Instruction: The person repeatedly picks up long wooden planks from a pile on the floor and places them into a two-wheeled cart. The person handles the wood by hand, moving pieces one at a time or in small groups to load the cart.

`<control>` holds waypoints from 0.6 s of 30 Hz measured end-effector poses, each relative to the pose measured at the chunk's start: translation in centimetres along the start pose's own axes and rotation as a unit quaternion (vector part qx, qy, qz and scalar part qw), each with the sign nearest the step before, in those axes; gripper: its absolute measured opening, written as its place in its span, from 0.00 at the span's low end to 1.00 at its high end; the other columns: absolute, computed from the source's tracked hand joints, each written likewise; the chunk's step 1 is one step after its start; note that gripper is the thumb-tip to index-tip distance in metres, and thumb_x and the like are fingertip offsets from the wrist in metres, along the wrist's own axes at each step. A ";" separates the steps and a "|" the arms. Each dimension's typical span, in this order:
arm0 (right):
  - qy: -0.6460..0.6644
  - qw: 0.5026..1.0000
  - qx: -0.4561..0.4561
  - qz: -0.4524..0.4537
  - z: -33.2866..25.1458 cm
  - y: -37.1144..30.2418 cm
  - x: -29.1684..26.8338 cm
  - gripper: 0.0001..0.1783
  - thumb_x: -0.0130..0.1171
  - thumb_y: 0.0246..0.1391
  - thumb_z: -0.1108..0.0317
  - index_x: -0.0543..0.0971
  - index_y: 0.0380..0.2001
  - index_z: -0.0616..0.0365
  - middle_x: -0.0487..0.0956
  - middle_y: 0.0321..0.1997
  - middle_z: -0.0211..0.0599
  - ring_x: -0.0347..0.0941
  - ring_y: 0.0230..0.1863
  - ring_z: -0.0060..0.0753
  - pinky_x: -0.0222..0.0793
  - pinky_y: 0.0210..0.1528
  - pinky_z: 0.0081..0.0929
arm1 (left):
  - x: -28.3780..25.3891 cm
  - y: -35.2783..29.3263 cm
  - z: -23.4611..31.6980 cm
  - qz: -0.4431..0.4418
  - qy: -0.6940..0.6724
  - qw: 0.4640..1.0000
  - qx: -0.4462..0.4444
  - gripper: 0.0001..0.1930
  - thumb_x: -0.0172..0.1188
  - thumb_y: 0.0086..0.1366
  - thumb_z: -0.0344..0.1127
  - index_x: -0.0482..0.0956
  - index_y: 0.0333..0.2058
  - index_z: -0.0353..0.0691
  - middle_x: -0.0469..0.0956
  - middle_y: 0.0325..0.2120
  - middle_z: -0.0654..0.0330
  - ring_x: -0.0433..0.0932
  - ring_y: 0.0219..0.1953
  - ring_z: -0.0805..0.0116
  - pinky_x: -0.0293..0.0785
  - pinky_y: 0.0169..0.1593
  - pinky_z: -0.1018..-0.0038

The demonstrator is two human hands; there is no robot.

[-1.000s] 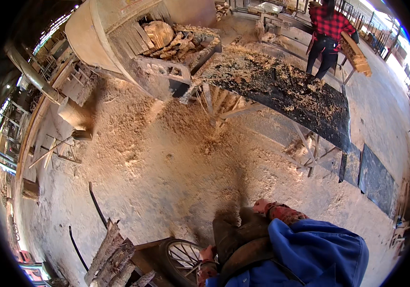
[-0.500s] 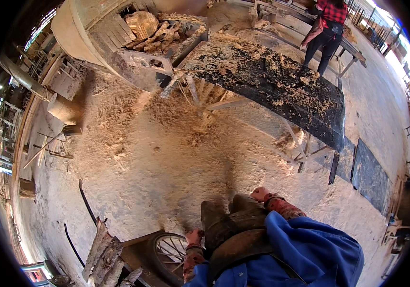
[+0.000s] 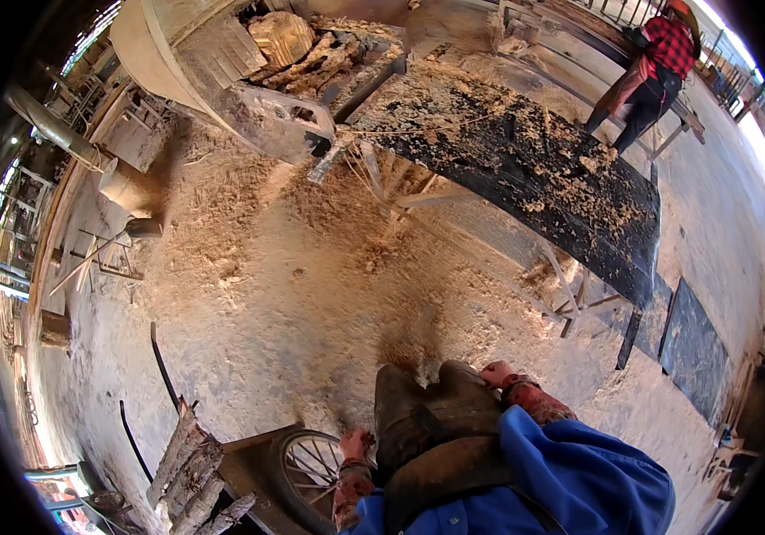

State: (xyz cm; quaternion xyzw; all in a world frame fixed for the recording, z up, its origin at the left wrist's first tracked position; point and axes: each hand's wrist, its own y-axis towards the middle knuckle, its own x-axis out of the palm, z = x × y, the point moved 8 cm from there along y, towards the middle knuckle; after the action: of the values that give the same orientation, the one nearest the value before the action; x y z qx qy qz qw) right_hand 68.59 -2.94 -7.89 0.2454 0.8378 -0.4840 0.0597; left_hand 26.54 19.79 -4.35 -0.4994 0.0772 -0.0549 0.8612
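My left hand (image 3: 355,442) hangs low beside the spoked wheel (image 3: 314,474) of a cart, its fingers loosely curled with nothing visible in them. Against my right thigh is my right hand (image 3: 496,374), fingers curled in and no object showing. Both forearms wear patterned reddish sleeves. A dark apron (image 3: 454,464) and brown trousers cover my front, and a blue garment (image 3: 578,464) spreads over my right side. Rough bark-edged wood pieces (image 3: 188,468) are stacked on the cart, left of the wheel.
Ahead right stands a black-topped table (image 3: 570,196) strewn with wood shavings. A large machine guard (image 3: 155,62) and a box of bark and wood (image 3: 320,62) are ahead left. Sawdust covers the floor (image 3: 311,267). A co-worker in red plaid (image 3: 668,45) stands at the far right bench.
The surroundings have shifted slightly rightward in view. The co-worker now appears further right, leaning toward the bench. My left hand has moved a little outward, nearer the wheel; my right stays by the thigh.
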 end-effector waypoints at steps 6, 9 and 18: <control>0.043 0.999 0.005 -0.020 -2.7 0.8 0.2 0.16 0.57 0.42 0.61 0.79 0.31 0.62 0.77 0.22 0.37 0.74 0.22 0.27 0.73 0.23 0.24 | 1.6 -1.5 2.6 0.031 0.017 0.999 -0.001 0.08 0.56 0.50 0.30 0.70 0.18 0.32 0.71 0.14 0.56 0.73 0.15 0.64 0.71 0.19 0.72; 0.043 0.999 0.019 -0.022 -4.2 1.3 -0.2 0.17 0.57 0.42 0.60 0.78 0.32 0.62 0.77 0.24 0.36 0.74 0.23 0.27 0.73 0.24 0.25 | 2.3 -0.1 3.9 0.034 -0.009 0.999 0.005 0.08 0.55 0.50 0.30 0.71 0.17 0.32 0.71 0.13 0.56 0.72 0.15 0.64 0.71 0.19 0.71; 0.062 0.997 0.043 0.025 -7.8 3.6 -1.0 0.15 0.56 0.39 0.60 0.80 0.28 0.57 0.77 0.20 0.36 0.74 0.20 0.28 0.71 0.23 0.25 | 4.9 7.5 11.1 -0.035 0.031 0.999 0.008 0.10 0.56 0.53 0.35 0.73 0.25 0.31 0.74 0.18 0.57 0.76 0.19 0.66 0.72 0.22 0.75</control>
State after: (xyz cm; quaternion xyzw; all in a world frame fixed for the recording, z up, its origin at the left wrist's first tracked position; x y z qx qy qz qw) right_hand 72.16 4.76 -6.24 0.2981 0.8120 -0.5018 0.0092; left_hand 33.54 32.08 -5.78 -0.4934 0.0858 -0.1013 0.8596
